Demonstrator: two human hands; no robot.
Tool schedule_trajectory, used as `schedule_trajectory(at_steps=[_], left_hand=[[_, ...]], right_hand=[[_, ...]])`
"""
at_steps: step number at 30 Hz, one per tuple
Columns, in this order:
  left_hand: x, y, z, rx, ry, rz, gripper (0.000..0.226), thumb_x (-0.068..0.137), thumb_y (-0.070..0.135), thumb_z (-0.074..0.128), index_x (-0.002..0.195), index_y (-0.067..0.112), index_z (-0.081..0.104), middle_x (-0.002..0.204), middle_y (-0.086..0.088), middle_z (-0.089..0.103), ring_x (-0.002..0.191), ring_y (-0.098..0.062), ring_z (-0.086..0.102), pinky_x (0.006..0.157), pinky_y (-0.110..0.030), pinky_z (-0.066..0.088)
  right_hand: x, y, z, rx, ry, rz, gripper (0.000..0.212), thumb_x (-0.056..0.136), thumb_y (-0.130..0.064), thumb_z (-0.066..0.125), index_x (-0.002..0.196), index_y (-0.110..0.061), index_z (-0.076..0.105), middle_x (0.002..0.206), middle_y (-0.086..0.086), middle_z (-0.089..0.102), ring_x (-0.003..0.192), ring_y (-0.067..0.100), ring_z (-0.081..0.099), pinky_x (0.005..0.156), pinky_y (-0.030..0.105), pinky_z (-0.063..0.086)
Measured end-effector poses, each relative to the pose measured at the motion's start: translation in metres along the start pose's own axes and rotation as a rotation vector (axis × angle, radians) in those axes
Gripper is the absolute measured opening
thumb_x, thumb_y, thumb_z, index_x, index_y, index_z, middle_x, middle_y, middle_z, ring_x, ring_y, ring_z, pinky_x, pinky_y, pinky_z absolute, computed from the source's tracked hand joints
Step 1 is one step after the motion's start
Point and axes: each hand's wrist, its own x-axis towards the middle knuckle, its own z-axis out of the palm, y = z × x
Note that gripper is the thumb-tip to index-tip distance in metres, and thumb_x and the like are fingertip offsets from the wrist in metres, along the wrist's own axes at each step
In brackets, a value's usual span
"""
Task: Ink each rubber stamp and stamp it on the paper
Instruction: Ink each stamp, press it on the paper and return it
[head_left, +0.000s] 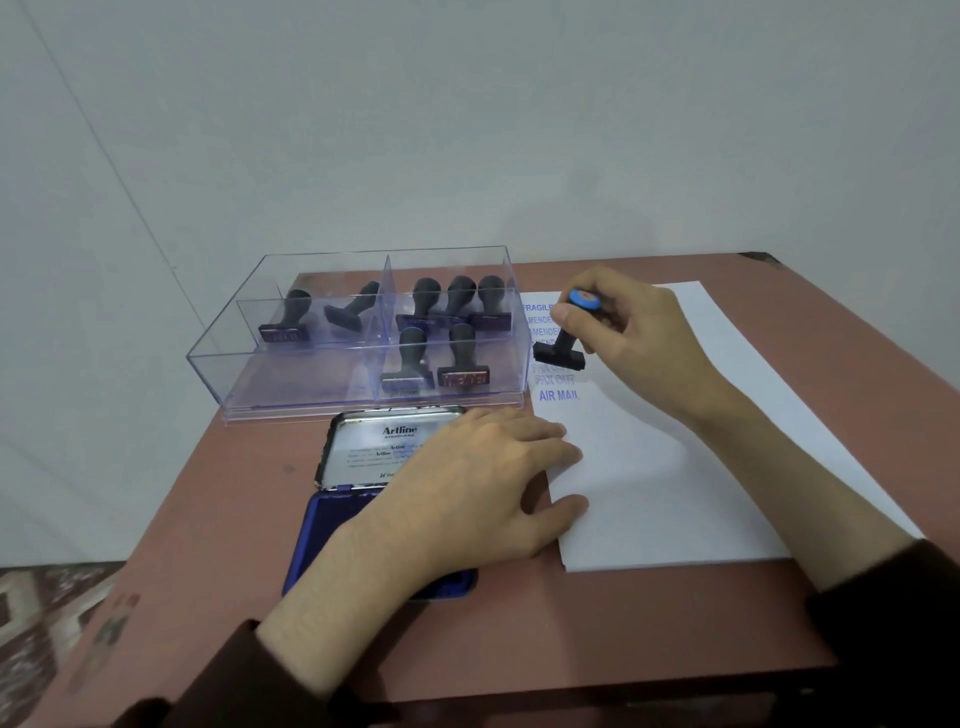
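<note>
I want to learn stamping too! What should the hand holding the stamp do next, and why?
Probably press straight down, then lift. The right hand holds the stamp by its handle over the column of blue prints on the paper, its base at or near the sheet, while the left hand steadies the paper's edge.

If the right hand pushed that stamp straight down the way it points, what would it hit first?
Most likely the paper. The right hand holds the stamp base-down over the column of blue imprints, so it would probably land on or beside an earlier print; height above the sheet is unclear.
</note>
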Motion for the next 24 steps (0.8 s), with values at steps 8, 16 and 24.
schedule_trajectory(at_steps=[8, 16, 24], left_hand=[[-0.007, -0.009, -0.009, -0.198, 0.360, -0.144, 0.028, 0.086, 0.026, 0.046, 0.091, 0.012, 0.070, 0.095, 0.002, 0.067, 0.090, -0.022, 0.058, 0.081, -0.028, 0.042], [-0.045, -0.071, -0.028, 0.106, 0.706, -0.500, 0.031, 0.090, 0.028, 0.048, 0.107, 0.011, 0.067, 0.111, -0.003, 0.065, 0.111, -0.027, 0.052, 0.096, -0.034, 0.037], [-0.055, -0.087, -0.021, 0.101, 0.661, -0.676, 0.039, 0.093, 0.038, 0.040, 0.116, 0.019, 0.065, 0.122, 0.002, 0.062, 0.122, -0.018, 0.045, 0.105, -0.031, 0.017]], right_hand=[[-0.012, -0.015, -0.003, 0.049, -0.023, 0.116, 0.018, 0.086, -0.020, 0.065, 0.079, -0.004, 0.059, 0.067, 0.025, 0.055, 0.055, 0.016, 0.041, 0.058, 0.026, 0.036], [-0.048, -0.068, 0.031, 0.150, -0.178, -0.007, 0.018, 0.084, -0.024, 0.068, 0.076, -0.009, 0.061, 0.064, 0.013, 0.054, 0.053, 0.010, 0.038, 0.053, 0.018, 0.033], [-0.067, -0.097, 0.055, 0.117, -0.314, -0.178, 0.019, 0.081, -0.033, 0.069, 0.076, -0.015, 0.064, 0.059, 0.004, 0.056, 0.051, 0.007, 0.040, 0.052, 0.013, 0.032]])
